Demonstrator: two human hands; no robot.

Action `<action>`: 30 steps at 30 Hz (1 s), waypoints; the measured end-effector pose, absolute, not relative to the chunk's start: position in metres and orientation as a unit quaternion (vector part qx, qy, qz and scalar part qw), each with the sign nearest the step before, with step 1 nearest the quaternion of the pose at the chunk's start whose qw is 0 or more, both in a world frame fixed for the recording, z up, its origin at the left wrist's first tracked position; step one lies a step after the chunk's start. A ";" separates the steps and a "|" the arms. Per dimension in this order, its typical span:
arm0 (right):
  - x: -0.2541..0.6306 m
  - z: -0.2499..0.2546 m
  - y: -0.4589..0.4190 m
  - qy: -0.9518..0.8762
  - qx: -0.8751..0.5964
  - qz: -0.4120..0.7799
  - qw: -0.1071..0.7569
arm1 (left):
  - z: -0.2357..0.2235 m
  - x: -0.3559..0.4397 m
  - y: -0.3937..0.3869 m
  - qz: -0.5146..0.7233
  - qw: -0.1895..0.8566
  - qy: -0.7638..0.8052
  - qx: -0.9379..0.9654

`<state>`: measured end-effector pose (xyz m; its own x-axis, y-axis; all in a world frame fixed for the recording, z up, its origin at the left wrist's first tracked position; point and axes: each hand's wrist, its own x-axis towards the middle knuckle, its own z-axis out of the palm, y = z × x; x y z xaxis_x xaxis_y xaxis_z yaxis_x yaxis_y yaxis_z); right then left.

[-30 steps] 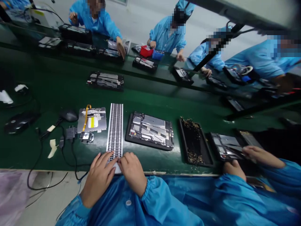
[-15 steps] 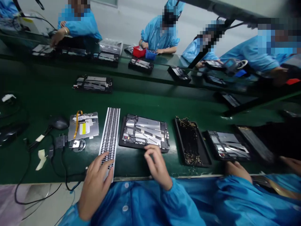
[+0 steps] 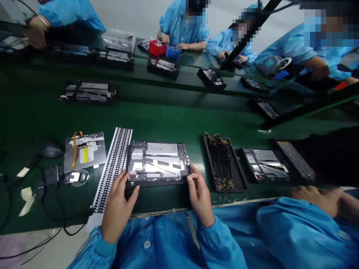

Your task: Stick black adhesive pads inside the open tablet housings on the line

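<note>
An opened tablet (image 3: pixel 157 164), its dark frame showing silver battery plates and thin cables, lies on the green bench before me. My left hand (image 3: pixel 118 207) is at its near left corner, fingers along the side and thumb apart by the front edge. Around the near right corner curl the fingers of my right hand (image 3: pixel 200 194), holding that edge. Left of the tablet is a white sheet (image 3: pixel 112 170) with rows of black stickers, its near end beside my left wrist. To the right stands a black tray (image 3: pixel 238 175) of thin black cables with gold-coloured ends.
At left lie a silver panel (image 3: pixel 94 155) with an orange ribbon, a power adapter (image 3: pixel 52 175) and a black mouse (image 3: pixel 50 148). Another opened tablet (image 3: pixel 265 164) is right of the tray, near a co-worker's hand (image 3: pixel 314 198). More tablets and co-workers are across the bench.
Both hands have come to the tablet's sides; the left has left the sticker sheet. The tablet has turned squarer to me and shifted slightly left. The view has moved too.
</note>
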<state>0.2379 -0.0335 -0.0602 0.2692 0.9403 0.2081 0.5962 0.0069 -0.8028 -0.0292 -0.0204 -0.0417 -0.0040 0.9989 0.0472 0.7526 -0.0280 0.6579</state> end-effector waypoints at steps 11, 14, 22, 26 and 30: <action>0.183 -0.043 -0.015 -0.818 -0.493 0.122 0.268 | -0.062 -0.003 -0.020 0.350 0.068 0.464 0.811; 0.181 -0.047 -0.013 -0.822 -0.501 0.105 0.249 | -0.067 -0.004 -0.018 0.346 0.070 0.459 0.815; 0.175 -0.049 -0.015 -0.826 -0.517 0.064 0.215 | -0.067 -0.004 -0.019 0.345 0.069 0.462 0.814; 0.173 -0.050 -0.015 -0.823 -0.527 0.060 0.204 | -0.068 -0.003 -0.018 0.341 0.071 0.461 0.817; 0.172 -0.049 -0.015 -0.821 -0.534 0.063 0.192 | -0.068 -0.003 -0.018 0.344 0.066 0.458 0.817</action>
